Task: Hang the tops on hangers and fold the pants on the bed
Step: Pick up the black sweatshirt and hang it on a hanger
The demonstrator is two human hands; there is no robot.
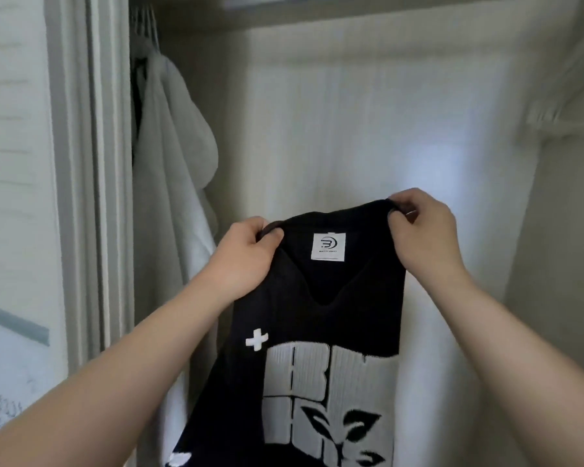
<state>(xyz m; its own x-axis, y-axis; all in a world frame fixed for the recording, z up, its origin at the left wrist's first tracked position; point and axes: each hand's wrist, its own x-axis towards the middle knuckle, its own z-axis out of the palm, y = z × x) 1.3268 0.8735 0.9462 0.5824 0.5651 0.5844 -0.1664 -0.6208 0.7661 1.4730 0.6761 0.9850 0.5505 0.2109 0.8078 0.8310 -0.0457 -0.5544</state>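
Note:
A black top [334, 315] with a white printed graphic and a white neck label hangs in the air in front of an open closet. My left hand [246, 257] grips its left shoulder by the collar. My right hand [422, 227] pinches the right shoulder, a little higher. The neck opening faces me and the front print is toward the camera. The lower part of the top runs out of frame. No hanger for it is visible in my hands.
A white robe [172, 163] hangs at the closet's left, under several hanger hooks [145, 21]. The closet's door frame [91, 163] stands at the left. A white wire shelf [567, 119] juts from the right wall. The back wall is pale.

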